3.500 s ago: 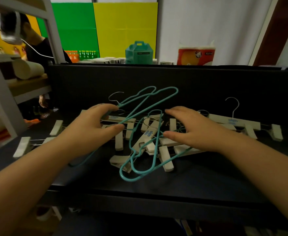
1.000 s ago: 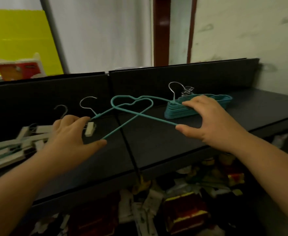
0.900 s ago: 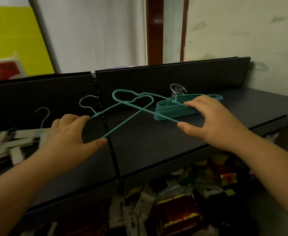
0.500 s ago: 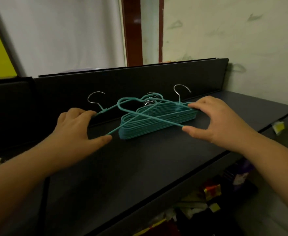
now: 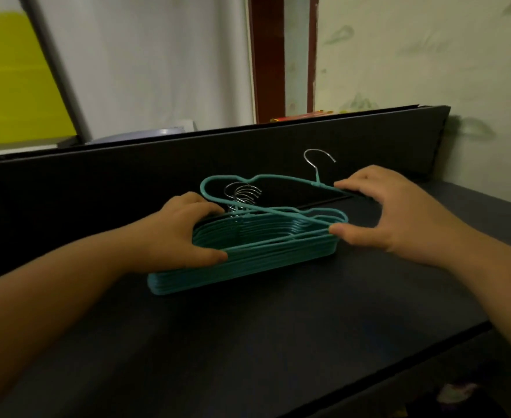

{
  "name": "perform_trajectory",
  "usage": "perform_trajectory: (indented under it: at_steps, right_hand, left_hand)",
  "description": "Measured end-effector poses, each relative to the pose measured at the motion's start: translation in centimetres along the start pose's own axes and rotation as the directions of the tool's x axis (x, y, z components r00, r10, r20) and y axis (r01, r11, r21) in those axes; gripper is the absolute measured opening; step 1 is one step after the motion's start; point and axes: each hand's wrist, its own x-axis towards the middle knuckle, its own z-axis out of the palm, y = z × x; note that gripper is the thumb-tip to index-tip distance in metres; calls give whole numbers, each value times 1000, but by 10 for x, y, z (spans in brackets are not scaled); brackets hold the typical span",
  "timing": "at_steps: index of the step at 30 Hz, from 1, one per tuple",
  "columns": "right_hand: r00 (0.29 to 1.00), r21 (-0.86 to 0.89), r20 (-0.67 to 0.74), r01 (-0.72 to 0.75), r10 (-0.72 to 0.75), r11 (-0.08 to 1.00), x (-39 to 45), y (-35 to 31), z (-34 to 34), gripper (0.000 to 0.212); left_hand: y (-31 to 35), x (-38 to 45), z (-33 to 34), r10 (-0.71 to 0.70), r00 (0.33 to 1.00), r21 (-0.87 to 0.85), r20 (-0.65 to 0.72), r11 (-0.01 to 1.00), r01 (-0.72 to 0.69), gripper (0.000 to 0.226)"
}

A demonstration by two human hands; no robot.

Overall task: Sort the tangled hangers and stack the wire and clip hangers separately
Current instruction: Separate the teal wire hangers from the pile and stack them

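One loose teal wire hanger (image 5: 266,209) lay tilted over a stack of teal wire hangers (image 5: 245,260) at the frame's centre, its long axis running from lower left to upper right, its bare metal hook (image 5: 319,159) pointing up toward the dark back panel (image 5: 127,176). The stack's thin coated loops lay flat and nested, silver hooks (image 5: 242,193) bunched behind. The left hand (image 5: 175,233) pinched the hanger's left end between thumb and fingers; the right hand (image 5: 399,215) pinched its right end likewise. All rested on a matte black shelf (image 5: 278,342).
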Motion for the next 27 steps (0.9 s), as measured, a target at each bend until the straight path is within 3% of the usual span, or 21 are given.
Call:
perform_trajectory:
  at_steps: [10,15,23,27]
  right_hand:
    - [991,63,82,102,-107,993,15,44,6,89]
    - [984,81,104,139,-147,987,18,50,9,90]
    - [977,27,123,173,-175,985,24,46,7,95]
    - [977,19,120,175,-176,984,29,45,9,94]
  left_hand:
    - [10,23,11,-50,998,48,35,998,48,75]
    - [14,19,14,-128,991,-1,32,992,128,89]
    - [21,16,20,-127,989,44,-78,990,131,77]
    - [19,13,21,-169,984,39,-52,984,171,92]
